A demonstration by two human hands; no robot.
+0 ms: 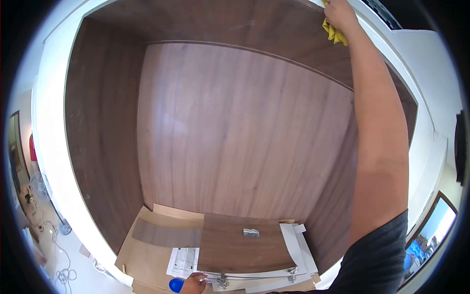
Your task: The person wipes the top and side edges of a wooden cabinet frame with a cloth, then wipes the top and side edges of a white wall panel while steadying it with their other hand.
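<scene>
My right hand [341,14] is raised at the top right, its fingers closed around a yellow cloth [335,34]. It holds the cloth against the upper front edge of a brown wood-grain cabinet [245,122]. Low in the view, my left hand [194,284] has its fingers curled by the front edge of a brown panel [245,250]. What those fingers grip, if anything, I cannot make out. A round blue object [176,284] sits just left of that hand. Metal hinges [223,281] lie to its right.
Brown cardboard [147,259] covers the cabinet floor, with a printed sheet [183,262] and a grey wood-grain strip [166,232] on it. A small silvery packet [251,232] rests on the brown panel. White strips [298,250] lie at right. Cables [65,274] trail across the floor at left.
</scene>
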